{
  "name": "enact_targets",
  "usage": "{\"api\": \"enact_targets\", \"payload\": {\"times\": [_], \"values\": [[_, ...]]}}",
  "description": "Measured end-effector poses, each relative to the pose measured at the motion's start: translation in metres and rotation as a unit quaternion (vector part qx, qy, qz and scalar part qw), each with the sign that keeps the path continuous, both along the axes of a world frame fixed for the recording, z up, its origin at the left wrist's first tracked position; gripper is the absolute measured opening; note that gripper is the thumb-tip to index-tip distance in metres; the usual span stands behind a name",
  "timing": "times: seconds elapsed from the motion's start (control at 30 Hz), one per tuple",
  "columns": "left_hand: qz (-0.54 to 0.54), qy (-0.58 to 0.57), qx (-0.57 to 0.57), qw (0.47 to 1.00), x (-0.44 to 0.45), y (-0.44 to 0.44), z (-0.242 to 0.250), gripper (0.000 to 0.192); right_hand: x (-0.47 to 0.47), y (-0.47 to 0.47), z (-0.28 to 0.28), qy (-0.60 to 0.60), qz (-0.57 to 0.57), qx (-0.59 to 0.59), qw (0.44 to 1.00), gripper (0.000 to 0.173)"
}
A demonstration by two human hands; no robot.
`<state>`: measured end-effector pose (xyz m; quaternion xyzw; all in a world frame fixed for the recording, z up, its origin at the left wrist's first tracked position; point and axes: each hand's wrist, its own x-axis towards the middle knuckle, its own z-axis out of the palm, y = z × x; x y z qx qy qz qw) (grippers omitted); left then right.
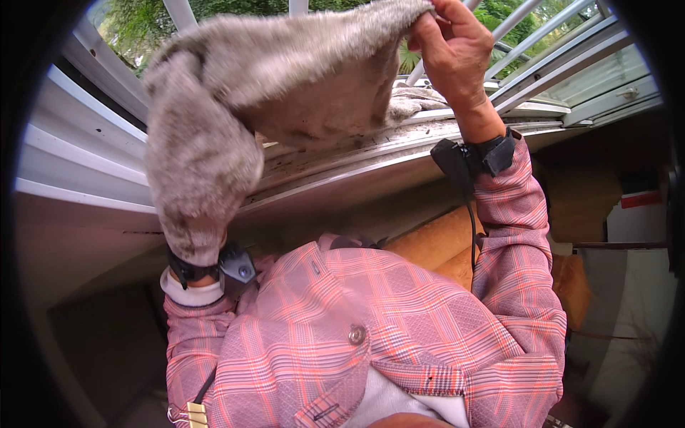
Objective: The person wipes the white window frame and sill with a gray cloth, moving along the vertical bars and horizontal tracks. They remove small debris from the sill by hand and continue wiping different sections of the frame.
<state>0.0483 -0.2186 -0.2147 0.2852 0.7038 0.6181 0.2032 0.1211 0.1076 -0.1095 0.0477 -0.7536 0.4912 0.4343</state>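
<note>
A grey, fuzzy cloth (pixel 316 69) hangs spread out before the window opening. At its upper right corner, my right hand (pixel 455 51) pinches the edge between thumb and fingers. The cloth's left part drapes over my left hand and hides it down to the wrist, so its fingers cannot be seen. Behind the cloth, a second piece of grey cloth (pixel 415 101) lies crumpled on the window sill. Dark specks of dirt mark the white window track (pixel 374 144) below.
White metal bars (pixel 516 40) cross the opening, with green plants outside. A window sash with a latch (pixel 626 93) is at the right. Orange-brown upholstery (pixel 439 241) shows beneath the sill. A black cable (pixel 473 230) runs from the device at my right wrist.
</note>
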Motion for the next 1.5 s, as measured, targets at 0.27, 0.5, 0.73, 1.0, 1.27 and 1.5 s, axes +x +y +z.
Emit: {"api": "enact_targets", "payload": {"times": [0.27, 0.5, 0.73, 1.0, 1.27, 1.5], "values": [[-0.073, 0.036, -0.024, 0.996, 0.025, 0.003, -0.020, 0.041, 0.052, 0.040, -0.003, 0.033, -0.090, -0.005, 0.995, 0.016], [-0.134, 0.160, -0.049, 0.977, 0.034, 0.028, 0.005, 0.046, 0.081, 0.033, -0.029, -0.217, 0.028, 0.169, 0.961, 0.043], [-0.131, 0.354, -0.076, 0.923, 0.036, 0.088, 0.021, 0.051, 0.044, -0.014, -0.052, -0.274, 0.003, 0.300, 0.914, 0.041], [-0.301, -0.168, 0.291, 0.892, 0.032, 0.103, 0.026, 0.066, 0.016, 0.069, 0.028, -0.001, 0.033, -0.108, 0.994, 0.022], [-0.236, -0.306, 0.254, 0.887, 0.033, 0.112, 0.027, 0.060, 0.013, 0.090, 0.075, 0.091, 0.078, -0.059, 0.991, 0.036], [-0.182, -0.274, 0.235, 0.915, 0.037, 0.143, 0.036, 0.070, 0.009, 0.098, 0.120, 0.183, 0.140, -0.050, 0.972, 0.029]]}}
